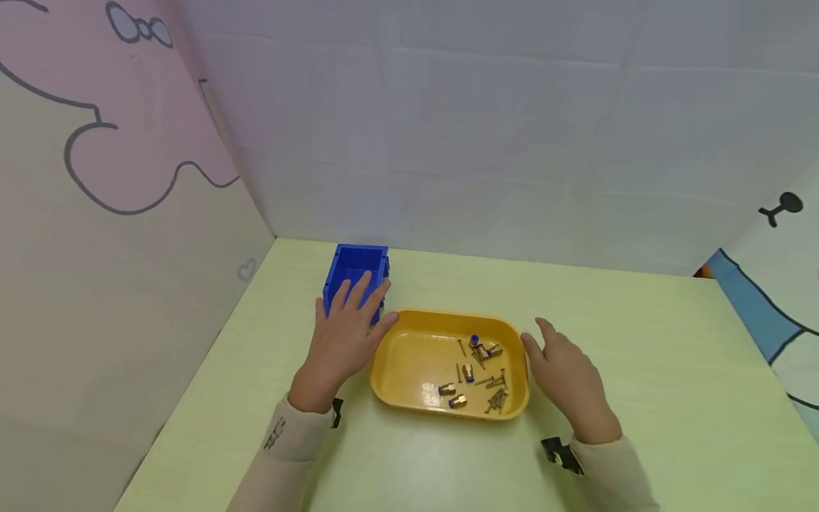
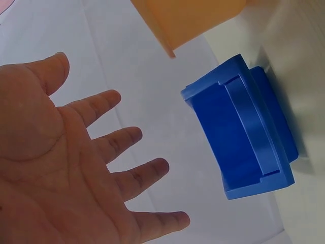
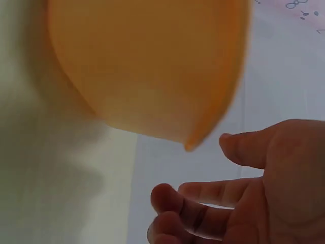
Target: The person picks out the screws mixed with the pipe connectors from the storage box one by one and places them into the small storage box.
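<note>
My left hand hovers unclenched by the blue bin, right hand relaxed beside the yellow tray of brass fittings; gripping comes next.

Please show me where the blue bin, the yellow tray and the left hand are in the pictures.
blue bin [image 1: 355, 264], head view, its inner back wall.
yellow tray [image 1: 409, 359], head view, bare floor of the tray.
left hand [image 1: 341, 338], head view, back of the hand.

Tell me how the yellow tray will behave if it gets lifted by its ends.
The yellow tray looks like rigid moulded plastic, so it should probably stay stiff. Its glossy walls may be slippery. The loose brass fittings and nails would likely slide or roll if it tilts.
</note>
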Demonstrator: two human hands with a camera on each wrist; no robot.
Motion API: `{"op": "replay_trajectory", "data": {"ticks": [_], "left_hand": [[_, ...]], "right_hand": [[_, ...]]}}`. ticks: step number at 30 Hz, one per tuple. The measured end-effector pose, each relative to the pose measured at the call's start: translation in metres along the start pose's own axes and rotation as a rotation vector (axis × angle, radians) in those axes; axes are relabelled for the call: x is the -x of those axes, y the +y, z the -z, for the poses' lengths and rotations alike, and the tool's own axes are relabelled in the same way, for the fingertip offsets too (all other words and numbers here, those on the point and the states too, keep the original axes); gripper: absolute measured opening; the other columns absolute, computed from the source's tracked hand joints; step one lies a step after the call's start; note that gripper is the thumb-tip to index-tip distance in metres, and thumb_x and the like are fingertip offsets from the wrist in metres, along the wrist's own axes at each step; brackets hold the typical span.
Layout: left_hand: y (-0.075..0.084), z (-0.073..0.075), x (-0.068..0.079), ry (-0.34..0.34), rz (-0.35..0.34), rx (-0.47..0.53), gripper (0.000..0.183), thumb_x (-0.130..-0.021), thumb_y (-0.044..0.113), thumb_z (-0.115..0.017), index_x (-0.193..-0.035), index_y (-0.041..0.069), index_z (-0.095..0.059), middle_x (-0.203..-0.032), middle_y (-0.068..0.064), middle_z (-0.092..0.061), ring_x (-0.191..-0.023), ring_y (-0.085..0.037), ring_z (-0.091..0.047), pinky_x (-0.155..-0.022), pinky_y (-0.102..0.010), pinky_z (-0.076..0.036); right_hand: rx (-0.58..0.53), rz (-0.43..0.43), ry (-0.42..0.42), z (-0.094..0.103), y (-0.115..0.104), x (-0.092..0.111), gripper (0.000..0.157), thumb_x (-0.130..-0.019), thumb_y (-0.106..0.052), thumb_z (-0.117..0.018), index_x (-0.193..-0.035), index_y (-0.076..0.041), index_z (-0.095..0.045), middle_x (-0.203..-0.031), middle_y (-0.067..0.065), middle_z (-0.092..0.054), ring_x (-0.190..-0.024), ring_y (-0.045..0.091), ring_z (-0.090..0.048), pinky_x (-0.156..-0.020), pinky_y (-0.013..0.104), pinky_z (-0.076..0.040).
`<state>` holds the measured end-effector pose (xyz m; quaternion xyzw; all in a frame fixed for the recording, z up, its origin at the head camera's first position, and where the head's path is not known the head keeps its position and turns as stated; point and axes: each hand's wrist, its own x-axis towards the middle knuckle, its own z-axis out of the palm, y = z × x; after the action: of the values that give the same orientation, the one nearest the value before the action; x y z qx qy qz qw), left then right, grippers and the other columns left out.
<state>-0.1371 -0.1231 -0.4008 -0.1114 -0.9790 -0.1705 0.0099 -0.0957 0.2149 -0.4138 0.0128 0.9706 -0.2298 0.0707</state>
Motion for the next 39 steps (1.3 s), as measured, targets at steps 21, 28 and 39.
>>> {"op": "replay_trajectory", "data": {"ticks": [21, 28, 39], "left_hand": [[-0.003, -0.014, -0.02, -0.006, -0.23, 0.208, 0.072, -0.098, 0.046, -0.061, -0.158, 0.025, -0.029, -0.164, -0.002, -0.019, -0.15, -0.03, -0.019, -0.116, -0.056, -0.025], [0.004, -0.024, -0.028, 0.034, -0.371, 0.431, 0.055, -0.096, 0.035, -0.067, -0.146, 0.022, -0.05, -0.126, -0.005, -0.049, -0.112, -0.024, -0.047, -0.092, -0.042, -0.046], [0.044, -0.013, -0.046, -0.053, -0.487, 0.553, 0.044, -0.097, 0.042, -0.063, -0.14, 0.034, -0.055, -0.091, 0.001, -0.045, -0.071, -0.011, -0.039, -0.062, -0.028, -0.036]], "right_hand": [[-0.131, -0.046, 0.159, -0.038, -0.001, 0.007, 0.046, -0.105, -0.02, -0.041, -0.147, -0.001, -0.042, -0.06, 0.004, -0.049, -0.045, 0.017, -0.043, -0.043, 0.031, -0.036], [-0.109, -0.036, 0.17, -0.042, 0.0, 0.006, 0.049, -0.105, -0.02, -0.039, -0.149, 0.003, -0.04, -0.056, 0.005, -0.045, -0.043, 0.016, -0.04, -0.042, 0.03, -0.035], [-0.091, -0.04, 0.185, -0.043, -0.001, 0.007, 0.049, -0.105, -0.019, -0.04, -0.148, 0.003, -0.04, -0.056, 0.005, -0.047, -0.042, 0.017, -0.041, -0.041, 0.032, -0.035]]}}
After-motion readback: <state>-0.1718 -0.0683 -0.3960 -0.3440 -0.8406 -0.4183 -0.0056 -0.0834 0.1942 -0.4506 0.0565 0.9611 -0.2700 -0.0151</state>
